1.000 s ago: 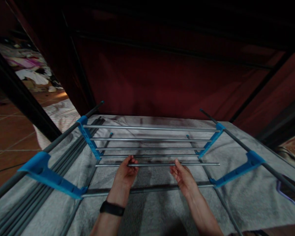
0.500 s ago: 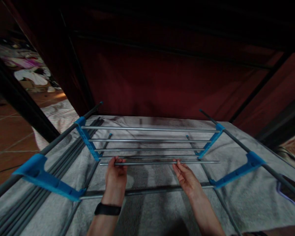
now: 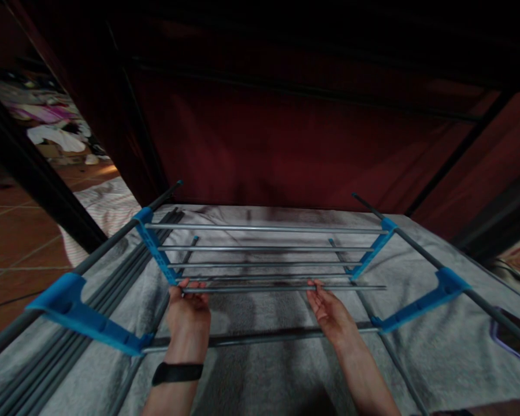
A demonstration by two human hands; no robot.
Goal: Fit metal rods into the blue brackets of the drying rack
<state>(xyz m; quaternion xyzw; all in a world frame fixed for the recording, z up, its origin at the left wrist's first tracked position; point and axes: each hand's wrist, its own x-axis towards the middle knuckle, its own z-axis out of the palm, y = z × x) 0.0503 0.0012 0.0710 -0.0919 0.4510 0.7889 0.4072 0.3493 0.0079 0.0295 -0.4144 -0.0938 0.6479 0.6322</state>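
Note:
A loose grey metal tube (image 3: 260, 288) lies level across both my hands, inside a rack frame of grey tubes and blue plastic brackets. My left hand (image 3: 188, 306), with a black band on the wrist, has its fingers closed around the tube near its left end. My right hand (image 3: 329, 309) pinches it right of the middle, and its right end sticks out free. Just beyond, several crossbars (image 3: 264, 248) join the far left bracket (image 3: 156, 245) to the far right bracket (image 3: 372, 254). Nearer me, one crossbar (image 3: 264, 336) spans the near left bracket (image 3: 86, 318) and near right bracket (image 3: 424, 303).
Several spare tubes (image 3: 112, 289) lie on the grey blanket (image 3: 277, 375) at the left. A phone (image 3: 513, 335) rests at the right edge. Behind the rack stands a dark red panel (image 3: 260, 144). Clothes (image 3: 56, 136) are piled at the far left.
My left hand has slid left along the tube, closer to its left end. My right hand has barely shifted, and the tube stays nearly in place.

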